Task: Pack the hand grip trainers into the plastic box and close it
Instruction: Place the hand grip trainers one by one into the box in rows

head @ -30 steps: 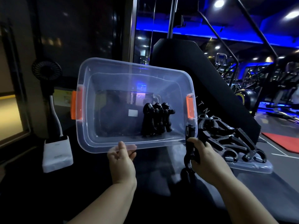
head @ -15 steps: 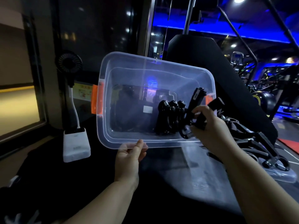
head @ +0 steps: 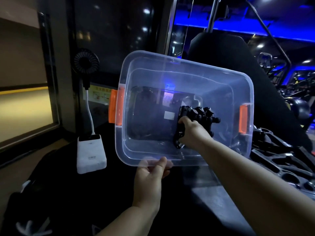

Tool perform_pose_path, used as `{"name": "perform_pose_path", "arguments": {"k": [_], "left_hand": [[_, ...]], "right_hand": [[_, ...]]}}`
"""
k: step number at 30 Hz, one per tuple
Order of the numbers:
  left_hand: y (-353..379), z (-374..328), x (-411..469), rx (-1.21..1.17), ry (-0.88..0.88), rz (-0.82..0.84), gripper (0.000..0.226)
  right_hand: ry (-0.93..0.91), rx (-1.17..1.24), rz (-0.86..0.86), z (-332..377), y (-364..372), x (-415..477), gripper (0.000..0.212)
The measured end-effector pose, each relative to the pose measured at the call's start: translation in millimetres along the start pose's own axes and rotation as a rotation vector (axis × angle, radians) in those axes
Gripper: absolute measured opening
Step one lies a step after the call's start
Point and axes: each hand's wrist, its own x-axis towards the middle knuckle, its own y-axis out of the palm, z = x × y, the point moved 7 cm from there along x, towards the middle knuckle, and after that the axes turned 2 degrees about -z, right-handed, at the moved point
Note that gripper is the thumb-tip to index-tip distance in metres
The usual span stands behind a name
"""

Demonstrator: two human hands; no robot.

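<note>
Inside the plastic box (head: 170, 60), the right hand (head: 192, 133) curls round a black hand grip trainer (head: 180, 124), spring end toward the near wall, touching or just beside the row of trainers (head: 207, 114) that stands at the right of the floor. The left hand (head: 150, 178) pinches the near rim, thumb on top, and the box's opening faces the camera. Orange latches (head: 117, 108) sit on both short sides.

Below lies a dark surface (head: 68, 193) with a white power bank (head: 90, 152) and a small fan (head: 86, 63) on a white stalk to the left. A pile of trainers (head: 279, 160) lies to the right, and blue lights (head: 255, 33) glow in the room behind.

Half a second ago the right hand held this trainer at the box's right rim; now it is down among the packed ones.

Left of the held trainer the box floor is open up to the left wall.
</note>
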Motion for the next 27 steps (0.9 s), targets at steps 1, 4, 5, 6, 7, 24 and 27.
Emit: {"name": "perform_pose_path", "arguments": {"k": [1, 4, 5, 6, 7, 24, 27], "left_hand": [[0.2, 0.0, -0.1, 0.006, 0.002, 0.006, 0.013], [1.8, -0.5, -0.9, -0.008, 0.001, 0.021, 0.012], [1.8, -1.2, -1.4, -0.012, 0.008, 0.024, 0.014], [1.8, -2.2, -1.5, -0.014, 0.018, 0.028, 0.016], [1.2, -3.2, -1.9, -0.017, 0.031, 0.032, 0.021], [-2.3, -2.4, -2.2, -0.064, 0.095, 0.067, 0.018], [-1.6, -3.9, -2.6, -0.066, 0.103, 0.062, 0.014]], "right_hand": [[0.011, -0.028, 0.017, 0.6, 3.3, 5.8, 0.056], [0.016, -0.122, 0.051, 3.2, 9.5, 21.2, 0.050], [0.016, -0.149, 0.052, 3.6, 10.9, 24.8, 0.047], [0.017, -0.179, 0.050, 3.8, 11.8, 27.4, 0.044], [0.019, -0.210, 0.049, 3.6, 12.5, 29.3, 0.041], [-0.449, -0.925, -0.023, 29.9, 30.4, 26.1, 0.069], [-0.411, -0.923, 0.042, 26.9, 35.0, 29.9, 0.064]]}}
